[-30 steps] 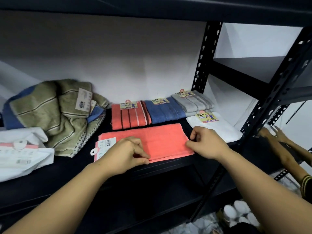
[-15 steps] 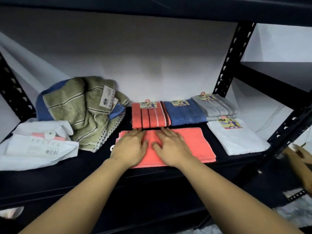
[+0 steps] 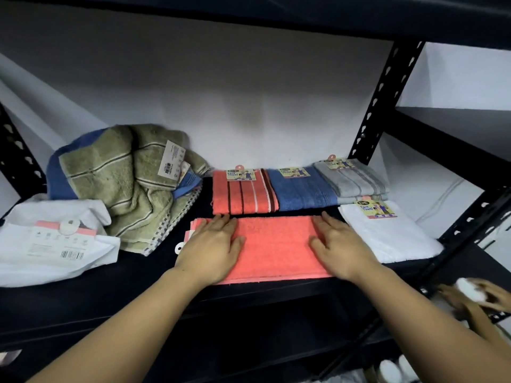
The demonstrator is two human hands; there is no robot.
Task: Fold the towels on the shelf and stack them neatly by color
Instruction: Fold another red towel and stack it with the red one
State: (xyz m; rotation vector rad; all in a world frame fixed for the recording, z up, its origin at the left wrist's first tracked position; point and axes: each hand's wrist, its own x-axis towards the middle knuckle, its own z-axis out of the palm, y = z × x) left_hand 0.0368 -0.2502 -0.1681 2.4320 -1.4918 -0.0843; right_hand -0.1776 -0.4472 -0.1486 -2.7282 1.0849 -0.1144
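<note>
Two flat, open hands, left hand (image 3: 211, 248) and right hand (image 3: 341, 244), press the coral towel (image 3: 276, 246) at lower centre of the frame.

L hand (image 3: 210, 250) | R hand (image 3: 340, 246) | both bare, forearms unsleeved, no jewelry seen

Both hands, left (image 3: 211, 248) and right (image 3: 341, 246), lie flat, palms seemingly down, fingers straight

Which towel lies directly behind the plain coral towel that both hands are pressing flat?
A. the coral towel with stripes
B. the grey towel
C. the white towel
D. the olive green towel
A: the coral towel with stripes sits just behind the plain coral towel, beyond the left hand, while the right hand rests on the other end.
</note>
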